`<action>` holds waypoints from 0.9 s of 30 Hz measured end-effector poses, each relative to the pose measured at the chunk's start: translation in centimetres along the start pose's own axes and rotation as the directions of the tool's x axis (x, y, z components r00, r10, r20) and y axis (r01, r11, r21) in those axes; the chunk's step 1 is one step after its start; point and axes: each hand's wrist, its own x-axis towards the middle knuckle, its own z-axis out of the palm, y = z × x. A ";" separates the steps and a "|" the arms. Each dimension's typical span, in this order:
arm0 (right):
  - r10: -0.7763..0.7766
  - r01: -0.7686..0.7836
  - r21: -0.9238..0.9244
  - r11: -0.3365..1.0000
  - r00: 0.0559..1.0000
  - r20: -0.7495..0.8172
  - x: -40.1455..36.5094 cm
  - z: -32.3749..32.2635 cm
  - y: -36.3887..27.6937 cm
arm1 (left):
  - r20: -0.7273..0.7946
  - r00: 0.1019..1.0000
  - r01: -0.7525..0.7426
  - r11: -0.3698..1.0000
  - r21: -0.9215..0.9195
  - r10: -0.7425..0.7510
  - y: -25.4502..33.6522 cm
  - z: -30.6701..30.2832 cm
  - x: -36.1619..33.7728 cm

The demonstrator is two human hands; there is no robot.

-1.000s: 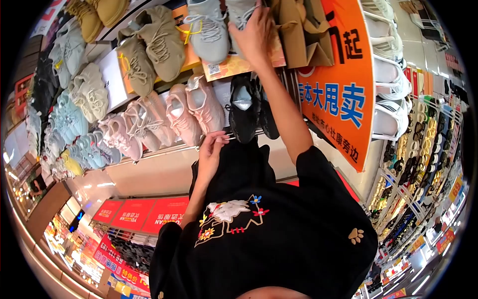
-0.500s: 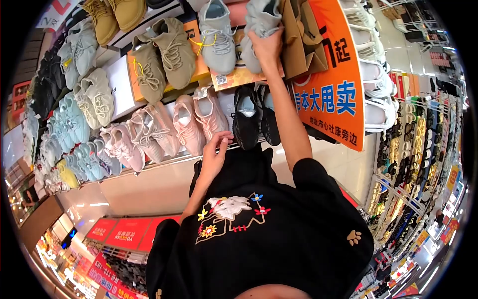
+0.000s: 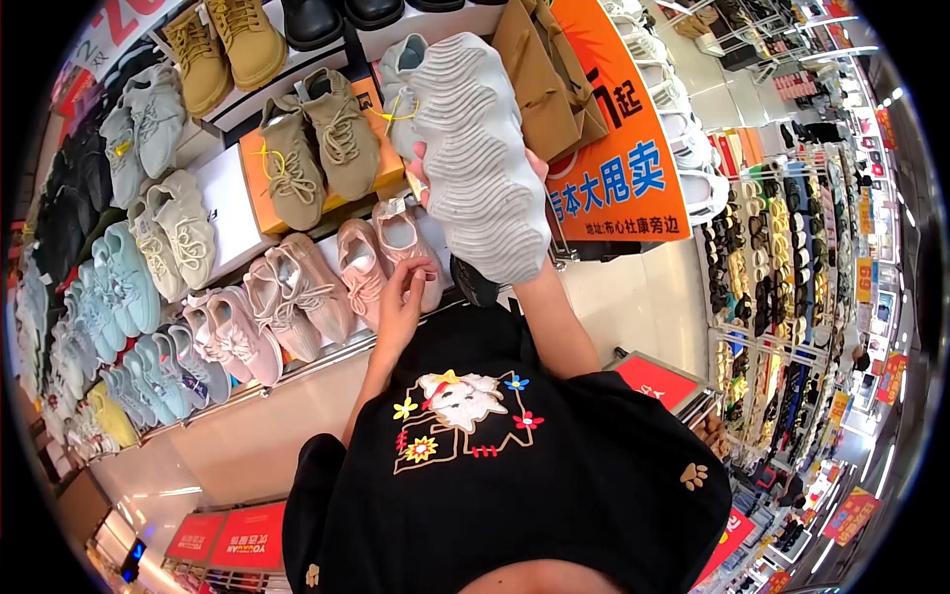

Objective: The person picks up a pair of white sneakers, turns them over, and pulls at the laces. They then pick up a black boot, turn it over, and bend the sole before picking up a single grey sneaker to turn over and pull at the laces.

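Note:
A light grey sneaker is raised in front of the rack with its wavy sole turned toward me. My right hand grips it from behind, so only fingertips and thumb show at its edges. Its grey mate, with a yellow tag loop, stands partly hidden behind it. My left hand is loosely curled with fingers apart and holds nothing. It hovers in front of a pair of pink sneakers. A black shoe shows partly below the raised sneaker.
Khaki sneakers stand on an orange box, with tan boots behind. A brown paper bag and an orange sale sign are at the right end. Further right, racks of small goods line the floor.
My right hand has lifted the grey sneaker off its box, brought it closer and turned its sole toward me. My left hand has shifted slightly left. The view has swung a little.

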 end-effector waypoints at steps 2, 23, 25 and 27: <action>0.019 -0.017 0.049 0.999 0.999 -0.032 -0.2 1.0 1.0 | 0.015 1.000 -0.014 1.000 -0.011 0.015 -0.1 -0.7 -0.3; -0.278 -0.276 -0.876 -0.395 0.945 -0.172 -7.7 4.2 6.8 | 0.085 0.862 -0.493 0.865 -0.088 0.500 9.9 -11.8 1.5; -0.283 -0.201 -0.880 -0.431 0.956 -0.080 -7.4 5.0 8.7 | 0.199 0.826 -0.549 0.833 0.076 0.527 13.1 -12.1 1.1; -0.106 -0.028 -0.750 -0.661 0.993 0.057 -7.3 4.7 9.9 | 0.317 0.785 -0.608 0.760 0.229 0.532 14.6 -12.9 1.2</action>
